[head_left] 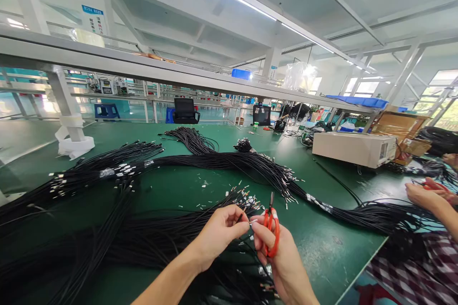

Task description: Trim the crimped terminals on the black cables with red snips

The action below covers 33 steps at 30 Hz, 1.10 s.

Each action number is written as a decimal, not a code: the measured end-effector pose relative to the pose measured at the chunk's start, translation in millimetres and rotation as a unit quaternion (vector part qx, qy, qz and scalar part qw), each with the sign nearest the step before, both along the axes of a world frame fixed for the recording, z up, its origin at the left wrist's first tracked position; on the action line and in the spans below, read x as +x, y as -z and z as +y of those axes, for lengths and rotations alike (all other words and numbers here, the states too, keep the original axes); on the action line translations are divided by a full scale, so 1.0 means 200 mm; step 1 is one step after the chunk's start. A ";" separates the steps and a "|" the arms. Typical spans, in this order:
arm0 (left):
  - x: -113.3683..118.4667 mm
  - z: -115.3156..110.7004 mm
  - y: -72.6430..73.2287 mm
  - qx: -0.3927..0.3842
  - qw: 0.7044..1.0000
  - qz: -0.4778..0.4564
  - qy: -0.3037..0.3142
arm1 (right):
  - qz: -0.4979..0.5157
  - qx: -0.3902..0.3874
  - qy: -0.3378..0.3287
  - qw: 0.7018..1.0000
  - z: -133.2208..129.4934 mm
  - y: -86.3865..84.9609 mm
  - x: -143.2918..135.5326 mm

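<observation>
Orange-handled scissors (271, 229) in right hand (282, 259), blades upright, closed.

Orange-handled scissors (271, 228): held upright in the right hand (282, 259), fingers through the loops, dark blades pointing up and away from the person, tips just above the handles. Blades appear nearly closed; exact gap cannot be told.

Black cable (240, 217): thin, one of many, its end pinched between thumb and fingertips of the left hand (218, 231), just left of the scissors. A small white tag or metal tip shows at the pinched end, touching or just beside the scissors' handles.

Cable bundle (161, 238): loose black strands with white-tipped ends, lying on the green bench (322, 248) left of and below the scissors.
</observation>
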<state>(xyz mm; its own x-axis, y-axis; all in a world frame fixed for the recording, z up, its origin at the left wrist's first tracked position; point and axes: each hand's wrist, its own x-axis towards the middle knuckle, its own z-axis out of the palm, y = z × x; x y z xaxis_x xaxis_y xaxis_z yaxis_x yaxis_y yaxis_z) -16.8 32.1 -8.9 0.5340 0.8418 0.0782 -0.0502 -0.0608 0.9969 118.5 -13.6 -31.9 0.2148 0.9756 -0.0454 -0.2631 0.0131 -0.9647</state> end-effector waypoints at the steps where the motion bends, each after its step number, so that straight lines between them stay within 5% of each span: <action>1: 0.00 0.00 0.01 0.008 1.000 0.003 -0.003 | 0.015 0.004 0.010 1.000 0.00 0.00 -0.01; 17: 0.03 0.00 0.03 0.030 0.999 0.011 -0.007 | 0.043 0.014 0.078 0.996 -0.01 0.06 -0.05; 28: -0.01 0.00 0.01 -0.020 0.997 0.041 0.064 | -0.026 0.013 0.048 0.998 -0.01 0.05 -0.04; 33: 0.01 0.00 0.02 -0.035 0.998 0.034 0.044 | 0.000 0.008 0.069 0.998 -0.01 0.07 -0.06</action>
